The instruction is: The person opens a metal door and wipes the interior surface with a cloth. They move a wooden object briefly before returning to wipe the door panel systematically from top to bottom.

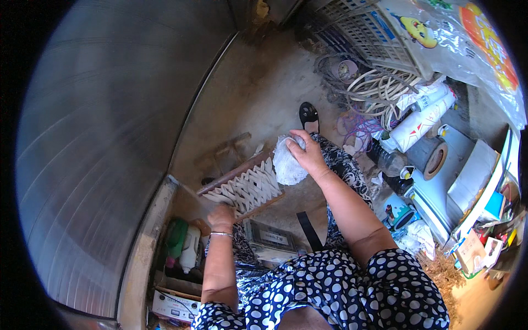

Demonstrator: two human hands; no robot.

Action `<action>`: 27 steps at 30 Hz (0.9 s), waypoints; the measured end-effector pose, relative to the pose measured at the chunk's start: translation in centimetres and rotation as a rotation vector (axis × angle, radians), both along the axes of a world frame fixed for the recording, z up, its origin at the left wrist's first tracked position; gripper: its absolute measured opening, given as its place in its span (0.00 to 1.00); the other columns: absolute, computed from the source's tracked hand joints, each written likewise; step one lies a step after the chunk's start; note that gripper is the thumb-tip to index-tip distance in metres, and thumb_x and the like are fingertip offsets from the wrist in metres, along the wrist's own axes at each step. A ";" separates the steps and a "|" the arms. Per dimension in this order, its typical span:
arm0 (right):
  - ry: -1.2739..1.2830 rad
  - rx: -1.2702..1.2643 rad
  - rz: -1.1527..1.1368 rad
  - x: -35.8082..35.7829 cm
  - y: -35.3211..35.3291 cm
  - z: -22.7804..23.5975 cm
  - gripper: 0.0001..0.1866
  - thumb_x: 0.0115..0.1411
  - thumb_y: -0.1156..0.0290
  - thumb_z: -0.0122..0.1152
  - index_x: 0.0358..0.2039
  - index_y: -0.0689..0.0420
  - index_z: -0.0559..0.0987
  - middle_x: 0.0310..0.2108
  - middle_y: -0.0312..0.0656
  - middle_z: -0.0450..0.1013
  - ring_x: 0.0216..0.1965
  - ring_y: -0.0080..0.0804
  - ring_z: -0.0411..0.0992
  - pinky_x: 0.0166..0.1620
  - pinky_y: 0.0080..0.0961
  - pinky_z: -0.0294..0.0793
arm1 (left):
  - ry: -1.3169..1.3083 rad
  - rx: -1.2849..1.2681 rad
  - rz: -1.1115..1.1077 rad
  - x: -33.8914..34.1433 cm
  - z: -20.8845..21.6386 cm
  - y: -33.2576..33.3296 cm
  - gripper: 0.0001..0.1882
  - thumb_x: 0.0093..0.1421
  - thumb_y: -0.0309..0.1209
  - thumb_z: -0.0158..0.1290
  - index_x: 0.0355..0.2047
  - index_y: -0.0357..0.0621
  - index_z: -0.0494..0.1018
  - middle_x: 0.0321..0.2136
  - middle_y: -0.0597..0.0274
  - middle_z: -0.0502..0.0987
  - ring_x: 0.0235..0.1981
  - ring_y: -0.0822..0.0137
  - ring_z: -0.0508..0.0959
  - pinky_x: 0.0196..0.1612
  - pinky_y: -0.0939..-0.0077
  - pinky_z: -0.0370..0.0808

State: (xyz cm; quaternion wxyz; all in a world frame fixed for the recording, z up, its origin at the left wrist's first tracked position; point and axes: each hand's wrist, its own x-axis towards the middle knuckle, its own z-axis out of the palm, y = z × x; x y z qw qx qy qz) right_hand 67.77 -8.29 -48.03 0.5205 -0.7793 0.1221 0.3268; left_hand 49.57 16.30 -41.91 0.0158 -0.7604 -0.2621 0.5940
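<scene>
1. Polka-dot top [341, 286] nearest; beyond it, a white lattice rack [247, 187], slanting up rightward;
2. Left hand [221, 217] at its left end; can't tell how tight that grip is; I'd hold steady there;
3. Right hand's [309, 154] grip bunches white cloth [290, 168] by the right end; flat fold outward imo;
4. Big grey panel [104, 143] left; concrete floor [264, 82]; slatted crate [393, 47] upper right

A hand could have passed forward over the grey concrete floor [247, 96], beyond the white lattice rack with brown rails [250, 184]. The tall grey ribbed panel [110, 137] barred the left side. On the right, a loose coil of cream hose [379, 91], a grey slatted plastic crate [360, 41] and a white cylinder with red marks [422, 122] crowded the way, while a black shoe [309, 114] stood in between.
</scene>
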 end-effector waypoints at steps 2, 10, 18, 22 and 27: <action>0.002 -0.023 0.028 0.4 0.4 -0.1 0.21 0.55 0.60 0.61 0.47 0.57 0.72 0.40 0.51 0.75 0.43 0.41 0.74 0.47 0.28 0.71 | 0.007 -0.004 -0.175 4.6 1.7 0.1 0.19 0.58 0.49 0.48 0.31 0.49 0.80 0.33 0.57 0.80 0.37 0.59 0.81 0.36 0.66 0.77; -0.020 -0.001 0.039 1.8 -0.1 0.9 0.21 0.55 0.61 0.62 0.47 0.56 0.73 0.40 0.49 0.75 0.43 0.39 0.74 0.47 0.27 0.70 | -0.367 -0.242 -0.396 6.7 -8.0 2.6 0.25 0.45 0.53 0.60 0.34 0.47 0.76 0.33 0.55 0.78 0.33 0.54 0.79 0.37 0.60 0.75; -0.036 0.037 -0.040 2.4 -1.3 -0.4 0.20 0.55 0.61 0.62 0.46 0.56 0.73 0.40 0.49 0.75 0.43 0.39 0.74 0.47 0.28 0.70 | -0.346 -0.596 -0.279 3.2 -6.7 -4.1 0.27 0.43 0.61 0.57 0.32 0.53 0.78 0.23 0.56 0.78 0.27 0.54 0.79 0.30 0.61 0.74; -0.037 0.067 -0.027 2.7 -1.2 -0.4 0.20 0.55 0.62 0.62 0.46 0.55 0.74 0.39 0.47 0.76 0.41 0.36 0.74 0.47 0.27 0.70 | -0.244 -0.558 -0.003 2.7 -7.8 -8.8 0.25 0.44 0.56 0.60 0.32 0.50 0.77 0.27 0.53 0.79 0.31 0.52 0.79 0.34 0.60 0.75; -0.021 0.084 0.002 3.7 -0.4 1.1 0.17 0.55 0.66 0.62 0.45 0.56 0.74 0.38 0.44 0.75 0.41 0.29 0.72 0.46 0.24 0.69 | -0.325 -0.565 0.387 -4.9 -12.7 -11.7 0.25 0.45 0.57 0.60 0.31 0.49 0.76 0.27 0.52 0.79 0.30 0.50 0.78 0.34 0.59 0.75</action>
